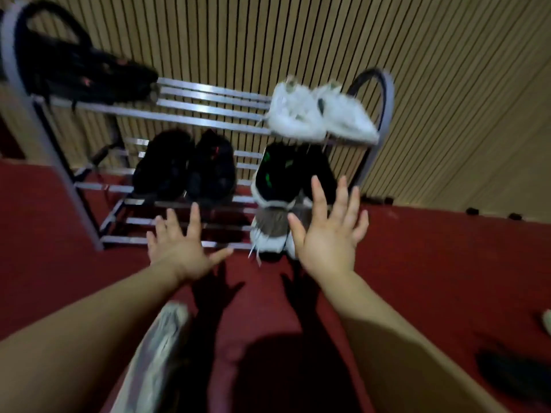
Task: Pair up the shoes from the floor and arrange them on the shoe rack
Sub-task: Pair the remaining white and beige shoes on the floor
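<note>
Both hands (182,248) (328,245) spread before the shoe rack (208,95)

The room is dim and the whole picture looks soft. Light seems to come from above: the left hand (179,254) and right hand (328,245) throw dark shadows on the red floor (417,263). The white shoes (322,114) are smeared with blur. The rack (208,96) bars shine a little. The wall (447,84) stripes bend near the edges. A dark thing (512,374) low on the right is too blurry to name.

shoe rack (80,186) against wall (447,84), pairs on each shelf
</note>
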